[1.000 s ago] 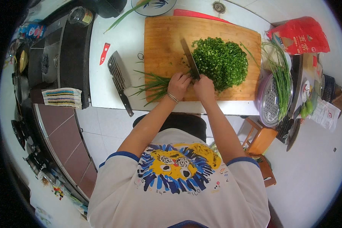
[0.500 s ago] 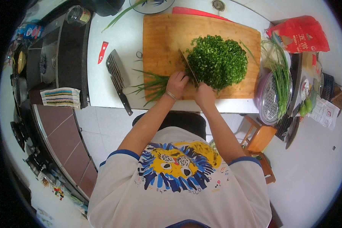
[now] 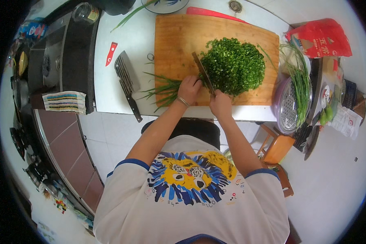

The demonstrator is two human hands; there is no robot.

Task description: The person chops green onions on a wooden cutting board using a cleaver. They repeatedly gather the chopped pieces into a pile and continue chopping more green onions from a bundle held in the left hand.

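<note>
My left hand [image 3: 189, 90] is closed around a bunch of green onions [image 3: 164, 90], pressing it to the wooden cutting board [image 3: 173, 44]. The long green ends stick out to the left, past the board's edge. In my right hand [image 3: 221, 103] is the handle of a kitchen knife [image 3: 203, 73]. Its blade points away from me, just right of my left fingers. Right of the blade lies a large heap of chopped green onions [image 3: 234, 67]. My left fingers hide the cut end of the bunch.
Left of the board lie a slotted cleaver [image 3: 128, 85] and a red-handled peeler or small knife [image 3: 111, 54]. To the right, whole green onions [image 3: 300, 87] hang over a purple-rimmed colander [image 3: 288, 107]. A red bag [image 3: 321, 38] stands behind it. A plate [image 3: 165, 5] sits at the back.
The knife blade has tilted, showing more of its flat side, and my right hand has shifted slightly to the right. My left hand stays on the bunch.
</note>
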